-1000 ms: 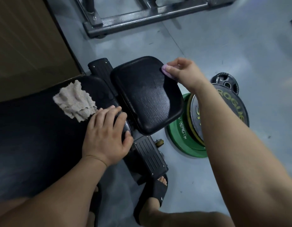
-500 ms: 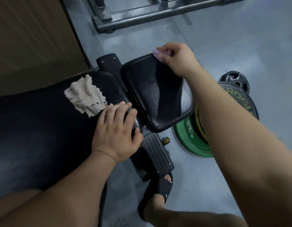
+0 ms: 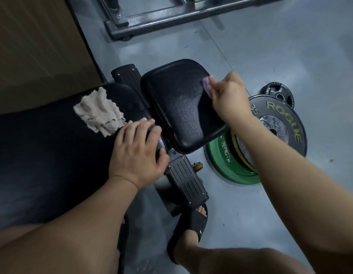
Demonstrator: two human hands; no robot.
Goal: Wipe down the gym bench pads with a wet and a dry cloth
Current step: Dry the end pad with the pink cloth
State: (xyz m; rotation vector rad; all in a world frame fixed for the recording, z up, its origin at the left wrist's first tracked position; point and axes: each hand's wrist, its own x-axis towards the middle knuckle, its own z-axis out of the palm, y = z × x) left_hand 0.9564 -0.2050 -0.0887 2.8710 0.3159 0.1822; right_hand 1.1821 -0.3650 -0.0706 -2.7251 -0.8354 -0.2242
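At 3 o'clock the black plate (image 3: 278,125) reads ROGUE and 35; the green plate (image 3: 227,169) under it shows RENGTH. Your long bench pad (image 3: 43,155), black, fills 9 o'clock, your left hand (image 3: 136,151) flat on its end, the beige cloth (image 3: 98,113) just beside. On the creased seat pad (image 3: 177,109), your right hand (image 3: 229,95) has slid from far corner to right edge, pinching what seems a pink cloth (image 3: 206,84).

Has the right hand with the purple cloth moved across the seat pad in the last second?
Yes. The right hand and purple cloth slid from the seat pad's far corner back along its right edge toward its near end.
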